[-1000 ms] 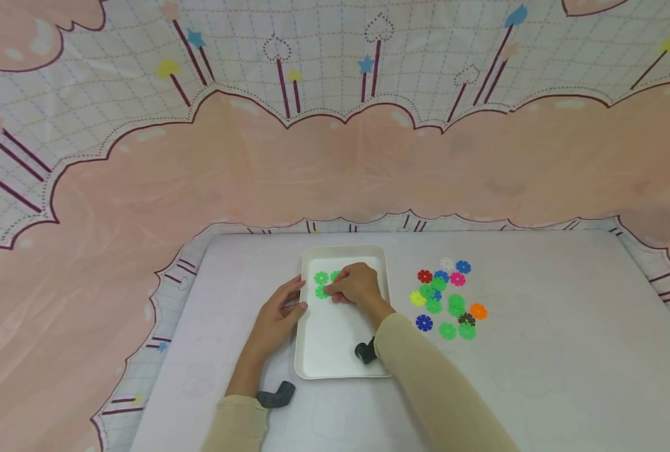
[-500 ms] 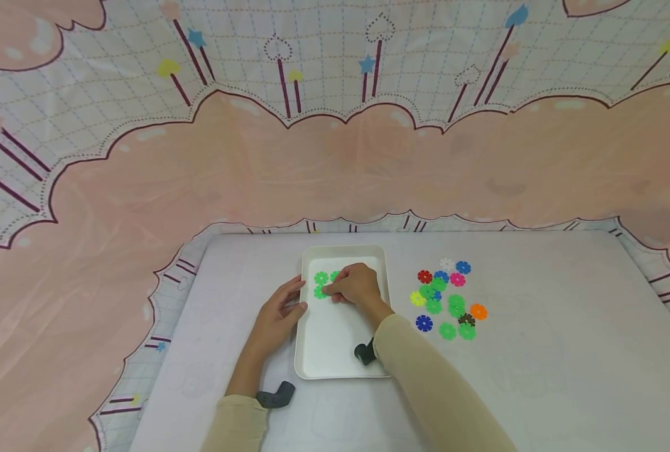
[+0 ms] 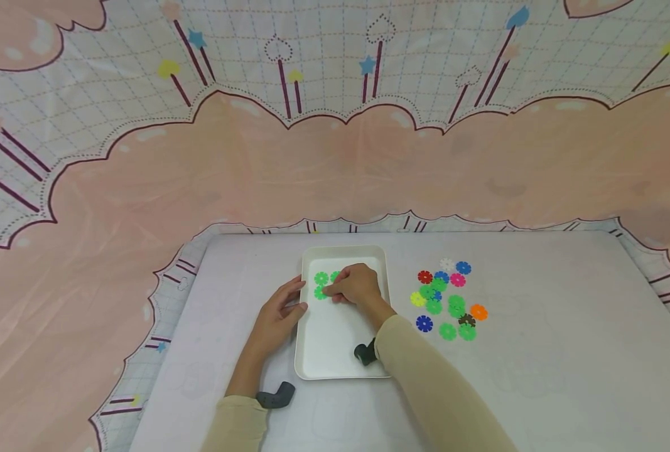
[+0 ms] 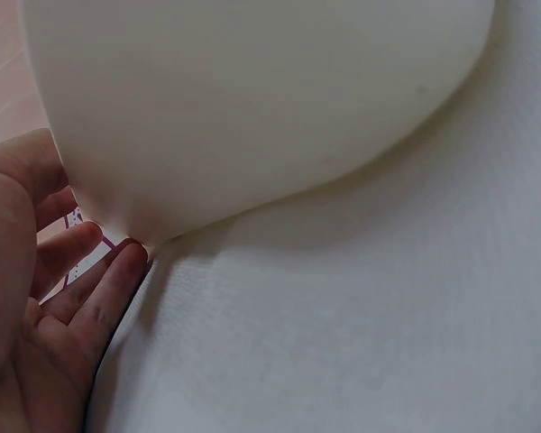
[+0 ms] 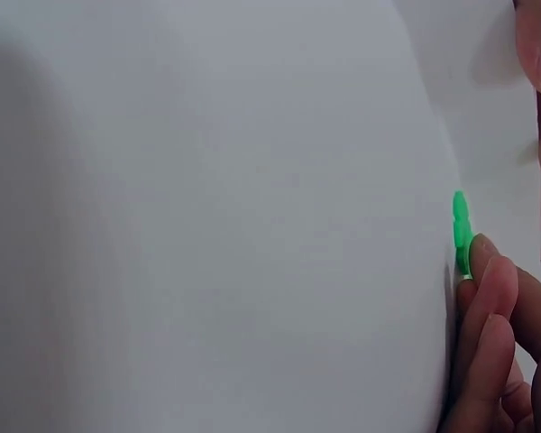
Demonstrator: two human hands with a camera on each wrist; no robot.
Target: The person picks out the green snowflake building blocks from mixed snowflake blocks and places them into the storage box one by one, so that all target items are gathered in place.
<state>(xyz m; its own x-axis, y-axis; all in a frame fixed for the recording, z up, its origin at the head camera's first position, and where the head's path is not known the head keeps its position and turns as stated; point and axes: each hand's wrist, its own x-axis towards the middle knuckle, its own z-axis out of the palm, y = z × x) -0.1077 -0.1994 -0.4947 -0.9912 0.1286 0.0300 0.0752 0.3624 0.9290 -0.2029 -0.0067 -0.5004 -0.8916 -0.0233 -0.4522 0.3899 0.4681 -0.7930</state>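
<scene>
A white tray (image 3: pixel 335 345) lies on the table with several green interlocking discs (image 3: pixel 321 277) in its upper part, notched like flowers. My right hand (image 3: pixel 357 285) reaches over the tray and pinches a green disc at the lower left of that group; in the right wrist view this green disc (image 5: pixel 461 221) shows edge-on at the fingertips. The hand covers part of the group. My left hand (image 3: pixel 278 320) rests at the tray's left edge, fingers and thumb spread apart. In the left wrist view, left fingertips (image 4: pixel 131 262) meet the tray rim (image 4: pixel 279 203).
Right of the tray lies a loose scatter of discs, among them red (image 3: pixel 424 277), pink (image 3: pixel 457 280), yellow (image 3: pixel 418 299), orange (image 3: pixel 478 312), dark blue (image 3: pixel 424 323) and several green ones (image 3: pixel 448 331). A patterned cloth (image 3: pixel 368 169) hangs behind the white table (image 3: pixel 566 345).
</scene>
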